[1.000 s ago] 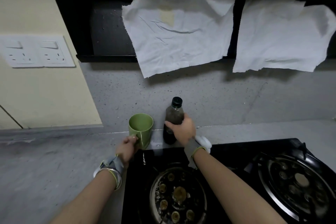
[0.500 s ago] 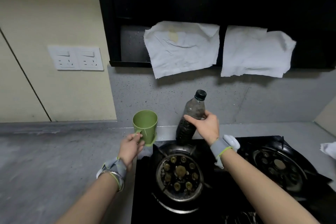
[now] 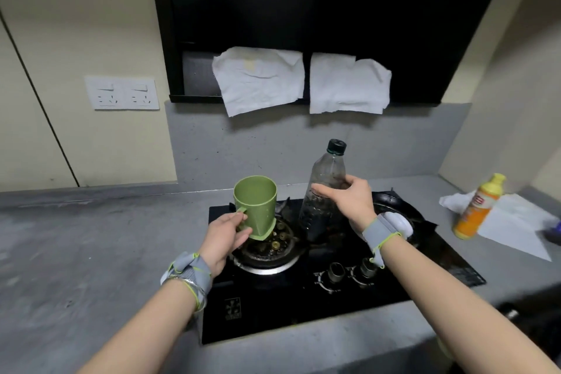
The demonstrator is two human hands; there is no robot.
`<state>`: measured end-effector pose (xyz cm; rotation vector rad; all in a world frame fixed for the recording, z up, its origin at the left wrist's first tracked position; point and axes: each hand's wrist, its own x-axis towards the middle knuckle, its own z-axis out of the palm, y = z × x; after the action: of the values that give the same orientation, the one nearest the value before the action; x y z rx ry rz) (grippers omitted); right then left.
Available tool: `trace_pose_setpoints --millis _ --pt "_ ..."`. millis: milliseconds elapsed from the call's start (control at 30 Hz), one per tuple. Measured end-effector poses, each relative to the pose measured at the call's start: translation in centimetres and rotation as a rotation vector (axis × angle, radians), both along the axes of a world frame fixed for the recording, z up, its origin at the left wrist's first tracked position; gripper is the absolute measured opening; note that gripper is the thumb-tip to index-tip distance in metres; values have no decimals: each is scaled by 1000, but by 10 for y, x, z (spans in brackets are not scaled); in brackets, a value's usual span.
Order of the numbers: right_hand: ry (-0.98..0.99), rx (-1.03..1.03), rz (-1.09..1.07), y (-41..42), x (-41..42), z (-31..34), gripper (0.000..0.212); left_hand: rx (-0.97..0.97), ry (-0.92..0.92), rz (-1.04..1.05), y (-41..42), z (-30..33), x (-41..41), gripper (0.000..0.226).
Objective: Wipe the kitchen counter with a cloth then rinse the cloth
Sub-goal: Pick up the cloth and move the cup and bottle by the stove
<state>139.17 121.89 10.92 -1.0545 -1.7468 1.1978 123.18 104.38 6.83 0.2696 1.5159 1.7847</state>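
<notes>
Two hands lift clutter off hob | left hand (image 3: 223,234) fingers hook green cup (image 3: 255,206) handle | right hand (image 3: 353,202) fingers wrap bottle (image 3: 324,188) | white cloth (image 3: 455,202) lies at desk's far-right edge beside yellow bottle (image 3: 478,206) | risk: tilted cup may slip onto burner (image 3: 268,247).

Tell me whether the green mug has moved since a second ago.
Yes. The green mug was on the counter behind the stove; now the left hand holds it above the burner.

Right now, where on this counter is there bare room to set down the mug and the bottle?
Bare grey counter left of the stove, below the wall sockets. The right side is crowded: yellow bottle standing on white paper. The stove's burners are unsteady.
</notes>
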Motion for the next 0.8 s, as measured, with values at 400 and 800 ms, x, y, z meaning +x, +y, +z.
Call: trace_pose_setpoints --millis 400,800 --pt "-26 3 -108 26 127 24 38 -50 5 -202 54 11 108 20" --pt "8 -52 -266 159 288 -5 41 -147 -23 -389 215 -4 249 20"
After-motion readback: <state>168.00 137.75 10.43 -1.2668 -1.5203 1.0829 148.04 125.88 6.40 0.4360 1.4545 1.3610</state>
